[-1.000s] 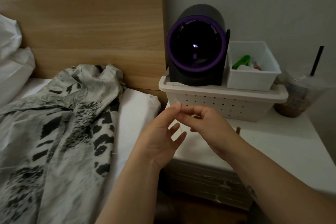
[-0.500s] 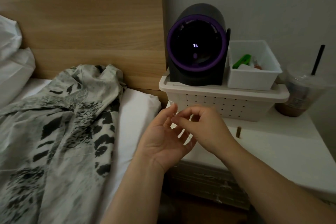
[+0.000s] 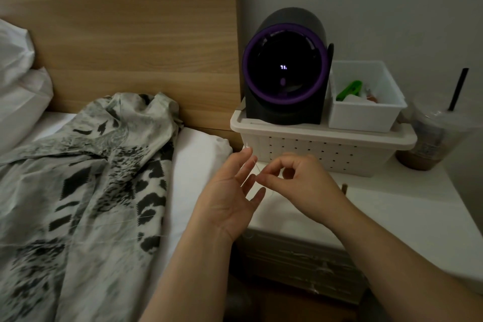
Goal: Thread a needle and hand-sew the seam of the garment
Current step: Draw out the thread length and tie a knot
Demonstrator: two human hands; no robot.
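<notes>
Thread [image 3: 247,174] runs as a thin pale strand between the two hands, from the upper fingertips [image 3: 246,154] of the left hand [image 3: 228,195] down across its other fingers. A short end shows just above those fingertips.

Left hand: palm turned towards the camera, the lower fingers straight and slightly spread. The upper digits lie close together at the thread's end; whether they pinch it cannot be told.

Right hand [image 3: 300,183]: thumb and forefinger closed tip to tip in a pinch on the thread, just beside the left hand's middle fingers. The remaining fingers are curled above the pinch. A needle cannot be made out in either hand.

Both hands are held in front of the near edge of the white nightstand [image 3: 397,214], above the gap between it and the bed sheet [image 3: 201,162].

Garment [image 3: 91,178]: grey-white fabric with a black print, lying crumpled on the bed to the left of the hands and apart from them. Fine pale strands cross its lower part.

On the nightstand stands a white perforated basket [image 3: 313,150]. On its lid sit a dark device with a purple ring [image 3: 285,68] and, beside it, a small white bin [image 3: 366,112] containing a green item [image 3: 349,89]. A plastic cup with a black straw [image 3: 433,138] stands to the right of the basket. A pillow [image 3: 18,86] rests against the wooden headboard [image 3: 117,34].
</notes>
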